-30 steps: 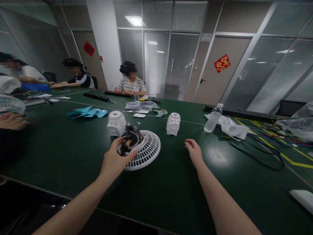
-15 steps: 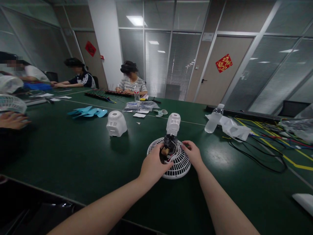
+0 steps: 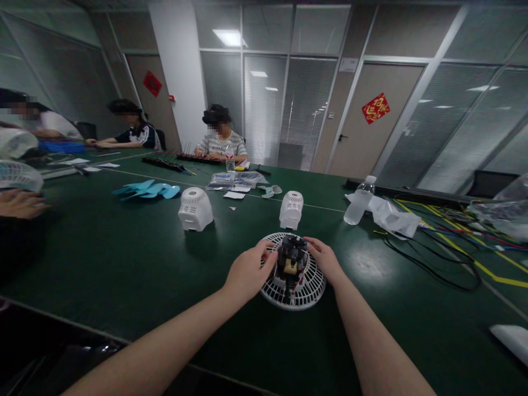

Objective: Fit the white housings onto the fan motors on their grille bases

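Observation:
A round white fan grille lies flat on the green table, with a black fan motor standing on its middle. A tan block and red and white wires show on the motor's near side. My left hand reaches over the grille, its fingers and thumb curved against the motor's left side. At the motor's upper right is my right hand, fingertips bent in at its edge above the grille. Just beyond stands a white motor cover; a larger white motor cover stands farther left.
Blue fan blades lie at left, near a co-worker's hand. Plastic bags and a small translucent fan blade lie beyond the covers. A bottle, a white bag and cables are at right. Other people sit across the table.
The motor and grille have turned, so the tan block now faces me, and shifted slightly nearer. My left hand has moved from the motor's front to its left side; my right hand has barely moved.

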Tool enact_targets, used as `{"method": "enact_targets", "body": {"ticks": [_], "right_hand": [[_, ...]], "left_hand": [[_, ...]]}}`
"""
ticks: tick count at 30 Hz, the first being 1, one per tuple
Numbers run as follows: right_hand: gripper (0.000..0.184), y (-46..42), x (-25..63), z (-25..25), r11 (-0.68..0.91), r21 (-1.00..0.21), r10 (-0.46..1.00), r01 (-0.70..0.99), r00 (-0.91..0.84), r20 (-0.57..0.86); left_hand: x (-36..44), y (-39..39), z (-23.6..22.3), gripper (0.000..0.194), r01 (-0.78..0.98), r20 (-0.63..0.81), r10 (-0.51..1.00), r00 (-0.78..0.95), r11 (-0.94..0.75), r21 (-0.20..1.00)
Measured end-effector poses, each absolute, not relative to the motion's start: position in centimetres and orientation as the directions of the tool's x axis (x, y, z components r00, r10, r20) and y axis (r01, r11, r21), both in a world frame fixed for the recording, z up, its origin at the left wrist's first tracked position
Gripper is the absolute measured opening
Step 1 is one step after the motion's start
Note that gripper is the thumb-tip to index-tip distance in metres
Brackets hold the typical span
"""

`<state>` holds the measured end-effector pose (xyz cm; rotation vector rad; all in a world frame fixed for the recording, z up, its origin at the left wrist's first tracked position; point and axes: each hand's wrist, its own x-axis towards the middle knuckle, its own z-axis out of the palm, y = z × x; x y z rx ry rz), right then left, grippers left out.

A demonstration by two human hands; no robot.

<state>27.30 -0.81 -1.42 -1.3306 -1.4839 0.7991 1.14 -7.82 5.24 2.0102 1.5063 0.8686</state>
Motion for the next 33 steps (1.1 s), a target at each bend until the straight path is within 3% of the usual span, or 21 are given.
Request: {"method": "enact_targets", "body": {"ticks": [4,6,13,17,20,27,33], "right_hand": [[0.033,-0.6,27.2,-1.6,0.193,-0.924,0.976,0.33,0.033,0.215],[0.033,-0.4,27.3,-1.8,0.194,-0.923,0.975,0.332,0.041,0.219],[0.029,-0.2,27.6,-2.1,0.2,-0.898,0.968,0.391,0.062,0.243],[0.027,-0.3,27.5,-1.9,0.212,-0.877,0.964,0.431,0.053,0.259],[0.024,-0.6,27.3,-1.8,0.225,-0.863,0.963,0.453,0.03,0.267],[0.024,-1.0,27.0,-1.7,0.233,-0.849,0.964,0.474,0.007,0.268],[0.028,-1.0,27.0,-1.8,0.246,-0.846,0.962,0.474,-0.016,0.271]], "left_hand": [[1.5,-2.0,6.2,0.022,0.704,0.235,0.96,0.152,-0.272,0.656],[2.8,0.8,6.5,0.027,0.711,0.219,0.965,0.148,-0.257,0.655],[9.2,7.2,6.6,0.085,0.713,0.196,0.977,0.083,-0.196,0.674],[11.3,8.9,6.3,0.102,0.704,0.166,0.986,0.008,-0.123,0.699],[11.8,9.6,5.8,0.098,0.701,0.135,0.99,-0.042,-0.067,0.71],[11.5,10.5,5.1,0.063,0.709,0.171,0.982,-0.08,-0.065,0.703],[11.2,10.4,5.0,0.059,0.702,0.245,0.965,-0.096,-0.108,0.703]]}}
